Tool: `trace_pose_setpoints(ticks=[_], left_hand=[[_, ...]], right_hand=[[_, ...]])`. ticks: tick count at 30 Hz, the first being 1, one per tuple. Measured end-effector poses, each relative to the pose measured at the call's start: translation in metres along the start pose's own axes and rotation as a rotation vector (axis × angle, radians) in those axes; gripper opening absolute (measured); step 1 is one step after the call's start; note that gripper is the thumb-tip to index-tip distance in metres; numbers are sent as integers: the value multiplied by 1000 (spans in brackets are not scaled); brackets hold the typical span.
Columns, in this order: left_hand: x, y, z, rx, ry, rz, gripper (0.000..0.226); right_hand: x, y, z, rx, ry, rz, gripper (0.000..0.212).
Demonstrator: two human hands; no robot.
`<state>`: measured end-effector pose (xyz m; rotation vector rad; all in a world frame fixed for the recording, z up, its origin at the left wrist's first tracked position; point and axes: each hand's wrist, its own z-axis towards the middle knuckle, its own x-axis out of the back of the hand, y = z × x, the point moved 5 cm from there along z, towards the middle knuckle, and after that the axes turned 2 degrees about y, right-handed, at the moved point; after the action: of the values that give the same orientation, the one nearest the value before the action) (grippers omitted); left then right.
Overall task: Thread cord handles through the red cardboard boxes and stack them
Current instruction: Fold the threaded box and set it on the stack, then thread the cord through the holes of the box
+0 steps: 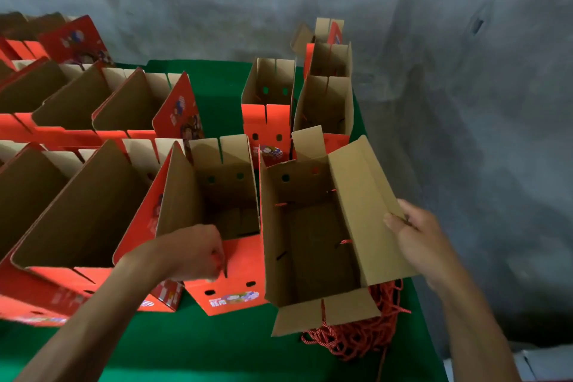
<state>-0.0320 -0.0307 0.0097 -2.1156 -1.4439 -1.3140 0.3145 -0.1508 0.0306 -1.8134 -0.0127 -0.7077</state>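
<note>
Many opened red boxes (93,121) crowd the green table (223,347); I judge them light, stiff, easily creased. The nearest box (313,245) stands at the front right: right hand (418,239) grips its long flap, left hand (192,253) pinches its neighbour's (217,195) slotted front edge. Limp cords (359,335) lie beneath; take them by their ends.

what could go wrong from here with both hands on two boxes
1. The right hand holds only the side flap of the open box; pulling there might bend or tear it.
2. The cord pile lies partly under that box and may snag.
3. The left hand pinching the neighbouring box could tip it.
</note>
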Motion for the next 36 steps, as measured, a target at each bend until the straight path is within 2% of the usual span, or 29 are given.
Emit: trace_pose_setpoints(ticks=[3,5,7,9,11,13,15,16,19,20,22,24,28,32,36], left_hand=[[-19,-7,-22,74,-61,-18,31],[-26,-12,-35,164,-139,-145,38],[-22,-13,-43,173,-190,-220,61],[-13,-12,-44,87,-174,-254,101],[-1,-3,-42,-26,-119,-453,117],[14,7,-38,-127,-7,-690,113],[27,14,-32,-138,118,-814,100],[33,16,-28,-118,180,-806,88],[44,19,-15,20,402,-679,32],[47,19,-13,87,470,-624,26],[55,22,-12,167,583,-445,30],[61,29,-10,153,633,-351,32],[73,44,-8,118,724,-375,37],[83,47,-9,156,826,-369,40],[89,48,-8,158,898,-373,36]], right_hand=[[-11,0,6,14,-32,32,27],[-20,-4,12,28,-60,39,26],[-31,-13,19,41,-75,47,32],[-43,-24,28,59,-91,50,43],[-51,-33,38,73,-94,44,42],[-55,-42,49,97,-88,30,33],[-58,-50,59,106,-92,32,26],[-58,-54,62,106,-99,31,24],[-59,-63,67,110,-146,6,21],[-59,-66,68,115,-166,-8,20],[-58,-70,68,133,-198,-56,17],[-55,-74,69,160,-220,-116,16],[-51,-84,74,216,-239,-266,21],[-49,-98,83,249,-220,-348,27],[-50,-115,90,315,-179,-471,24]])
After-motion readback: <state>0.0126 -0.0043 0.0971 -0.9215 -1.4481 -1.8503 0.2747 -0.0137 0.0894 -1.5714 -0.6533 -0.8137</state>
